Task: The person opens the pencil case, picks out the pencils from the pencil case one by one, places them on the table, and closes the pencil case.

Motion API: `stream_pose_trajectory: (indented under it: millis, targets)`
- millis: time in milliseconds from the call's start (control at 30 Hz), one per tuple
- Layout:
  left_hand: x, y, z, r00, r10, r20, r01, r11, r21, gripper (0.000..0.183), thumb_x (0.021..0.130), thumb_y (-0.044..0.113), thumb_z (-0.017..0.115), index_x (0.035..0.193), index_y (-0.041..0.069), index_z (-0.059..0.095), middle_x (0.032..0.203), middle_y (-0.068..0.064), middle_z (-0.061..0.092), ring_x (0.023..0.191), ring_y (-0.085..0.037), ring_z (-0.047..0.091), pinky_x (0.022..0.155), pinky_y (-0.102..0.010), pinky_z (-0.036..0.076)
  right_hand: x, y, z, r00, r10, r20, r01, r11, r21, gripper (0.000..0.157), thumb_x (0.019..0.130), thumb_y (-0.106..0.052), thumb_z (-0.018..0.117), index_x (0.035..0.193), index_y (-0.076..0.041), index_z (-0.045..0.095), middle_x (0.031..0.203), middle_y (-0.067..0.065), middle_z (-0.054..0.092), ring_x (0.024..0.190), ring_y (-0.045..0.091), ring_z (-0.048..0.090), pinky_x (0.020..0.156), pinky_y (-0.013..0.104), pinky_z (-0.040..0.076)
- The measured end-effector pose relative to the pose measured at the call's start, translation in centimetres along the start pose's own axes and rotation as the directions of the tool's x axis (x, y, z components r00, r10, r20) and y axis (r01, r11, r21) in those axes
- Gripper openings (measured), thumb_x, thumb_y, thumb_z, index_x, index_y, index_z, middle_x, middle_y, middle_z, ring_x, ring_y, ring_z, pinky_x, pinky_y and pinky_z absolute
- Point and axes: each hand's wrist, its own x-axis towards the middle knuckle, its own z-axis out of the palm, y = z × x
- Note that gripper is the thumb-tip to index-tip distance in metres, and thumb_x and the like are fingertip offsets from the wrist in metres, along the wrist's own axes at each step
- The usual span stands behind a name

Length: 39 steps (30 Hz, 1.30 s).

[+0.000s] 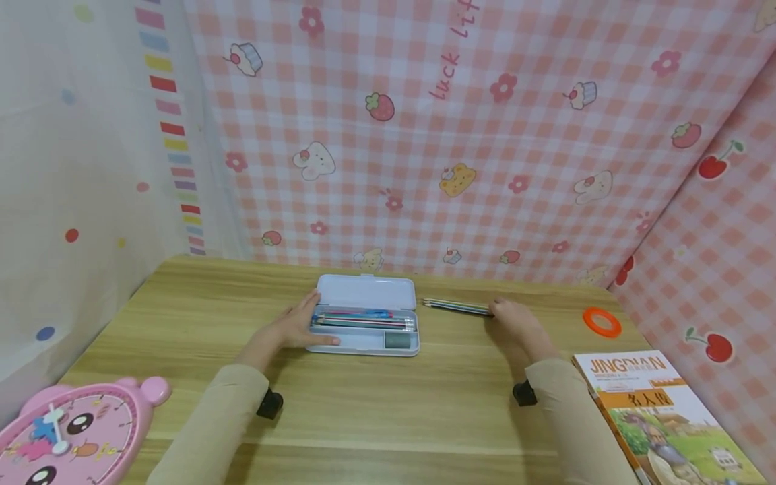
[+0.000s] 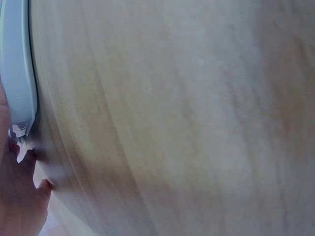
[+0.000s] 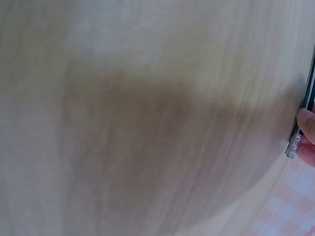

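Note:
A white pencil case (image 1: pixel 366 349) lies on the table with its lid (image 1: pixel 366 292) raised at the back. Several pencils (image 1: pixel 358 323) and a blue pen (image 1: pixel 378 314) fill its rear compartment; a dark green eraser (image 1: pixel 397 339) sits at the front right. My left hand (image 1: pixel 296 327) rests against the case's left end, fingers spread along the side and thumb over the front compartment. To the right of the case, my right hand (image 1: pixel 515 322) pinches a small bundle of pencils (image 1: pixel 456 307) by their eraser ends, tips toward the case. A pencil's metal-banded end (image 3: pixel 294 146) shows beside the thumb.
An orange ring (image 1: pixel 602 322) lies at the table's right, behind a book (image 1: pixel 667 411) with an illustrated cover. At the front left is a pink animal-shaped clock (image 1: pixel 91 424). Checkered cloth (image 1: pixel 412 148) hangs along the table's back edge.

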Motion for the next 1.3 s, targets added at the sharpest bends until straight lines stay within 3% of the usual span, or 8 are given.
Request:
stream_pose_trajectory:
  millis: [500, 667, 833, 967, 1167, 1300]
  targets:
    - [0.1, 0.1, 0.1, 1.000, 0.006, -0.005, -0.006, 1.000, -0.005, 0.113, 0.073, 0.061, 0.063, 0.143, -0.008, 0.007, 0.152, -0.025, 0.003, 0.140, -0.039, 0.009, 0.111, -0.059, 0.011, -0.2, 0.0, 0.2, 0.993, 0.090, -0.077, -0.090, 0.996, 0.004, 0.014, 0.080, -0.001, 0.061, 0.093, 0.002, 0.063, 0.088, 0.013, 0.058, 0.083, 0.028, 0.060, 0.070, 0.038, 0.054]
    - [0.1, 0.0, 0.0, 1.000, 0.000, -0.003, 0.000, 1.000, -0.008, 0.113, 0.074, 0.060, 0.063, 0.144, -0.007, 0.006, 0.152, -0.024, 0.003, 0.140, -0.038, 0.008, 0.112, -0.058, 0.010, 0.2, -1.1, -0.8, 0.994, 0.105, -0.035, -0.101, 0.992, 0.081, 0.026, 0.082, -0.005, 0.065, 0.105, 0.005, 0.061, 0.104, 0.019, 0.059, 0.095, 0.033, 0.060, 0.082, 0.042, 0.051]
    - [0.3, -0.3, 0.1, 1.000, -0.007, 0.008, 0.007, 1.000, -0.006, 0.114, 0.073, 0.062, 0.062, 0.144, -0.007, 0.005, 0.152, -0.023, 0.002, 0.141, -0.037, 0.007, 0.112, -0.057, 0.010, 1.7, -3.7, -1.7, 0.990, 0.137, 0.014, -0.137, 0.967, 0.213, 0.034, 0.086, -0.015, 0.062, 0.115, 0.004, 0.057, 0.112, 0.019, 0.057, 0.102, 0.034, 0.058, 0.088, 0.043, 0.049]
    - [0.4, -0.4, 0.1, 1.000, -0.015, 0.007, 0.015, 1.000, -0.003, 0.115, 0.072, 0.064, 0.062, 0.144, -0.005, 0.005, 0.153, -0.022, 0.002, 0.141, -0.035, 0.007, 0.112, -0.057, 0.010, 3.7, -6.3, -2.2, 0.995, 0.101, -0.006, -0.094, 0.948, 0.303, 0.031, 0.085, -0.015, 0.064, 0.109, 0.004, 0.061, 0.102, 0.017, 0.062, 0.095, 0.030, 0.061, 0.083, 0.041, 0.051]
    - [0.2, -0.2, -0.1, 1.000, -0.008, 0.008, 0.008, 1.000, -0.008, 0.114, 0.073, 0.063, 0.062, 0.144, -0.006, 0.005, 0.152, -0.023, 0.002, 0.141, -0.037, 0.008, 0.112, -0.058, 0.011, 6.0, -9.6, -2.3, 0.995, -0.046, -0.085, 0.078, 0.897, 0.435, 0.022, 0.081, -0.010, 0.067, 0.096, 0.007, 0.066, 0.083, 0.015, 0.066, 0.075, 0.020, 0.060, 0.068, 0.032, 0.052]
    - [0.1, -0.1, -0.1, 1.000, -0.005, 0.009, 0.005, 1.000, -0.015, 0.113, 0.074, 0.061, 0.063, 0.144, -0.007, 0.005, 0.152, -0.024, 0.003, 0.140, -0.037, 0.008, 0.111, -0.058, 0.011, 7.0, -11.3, -2.1, 0.993, -0.089, -0.077, 0.116, 0.872, 0.476, 0.022, 0.082, -0.013, 0.068, 0.096, 0.004, 0.066, 0.086, 0.013, 0.067, 0.077, 0.018, 0.060, 0.071, 0.030, 0.053]
